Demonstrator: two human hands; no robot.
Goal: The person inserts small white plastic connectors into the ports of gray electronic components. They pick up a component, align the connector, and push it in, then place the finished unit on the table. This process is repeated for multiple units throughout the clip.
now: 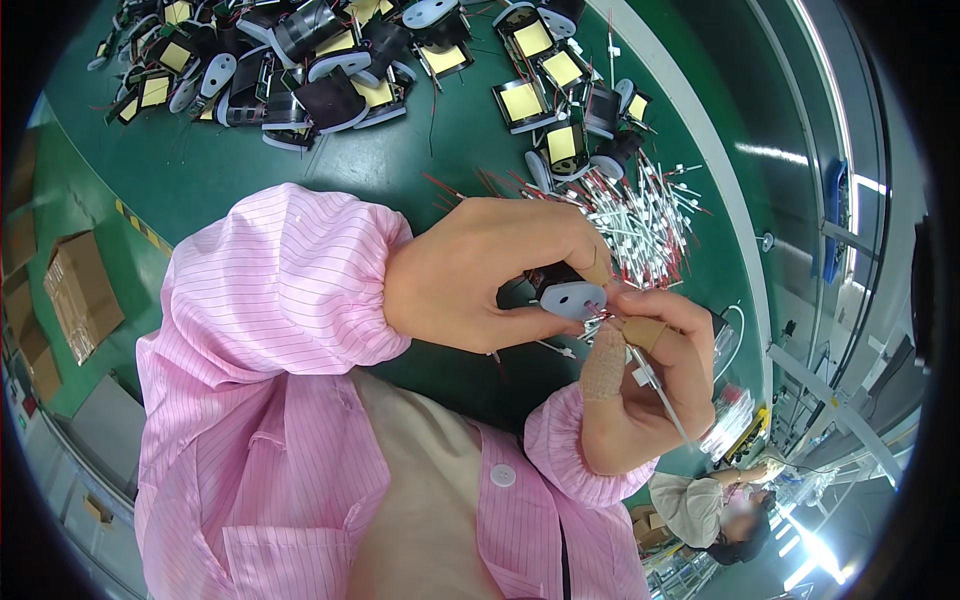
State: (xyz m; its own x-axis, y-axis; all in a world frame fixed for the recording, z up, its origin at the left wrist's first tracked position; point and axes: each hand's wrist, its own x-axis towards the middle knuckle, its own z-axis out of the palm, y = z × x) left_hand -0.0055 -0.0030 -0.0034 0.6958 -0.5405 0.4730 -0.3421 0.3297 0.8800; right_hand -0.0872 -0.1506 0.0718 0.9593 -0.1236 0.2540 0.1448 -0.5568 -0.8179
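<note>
My left hand point(470, 268) grips a small black electronic part with a grey oval end plate point(572, 300), thumb and fingers on either side of it. Close against that plate, my right hand point(650, 395) pinches a thin wire lead with a white connector point(641, 377); the lead trails down across the palm. Fingertips of both hands nearly meet where reddish wire shows at the plate. Whether the wire is joined to the part is too small to tell. Tan tape or bandage wraps some fingers and the right thumb.
On the green table point(420, 165), many similar black parts point(330, 90) with yellow pads are heaped at the far left, more parts point(560, 70) at the far middle. A pile of white-tipped wire leads point(640, 220) lies beyond my hands. Cardboard boxes point(85, 290) stand left; another person point(700, 510) sits lower right.
</note>
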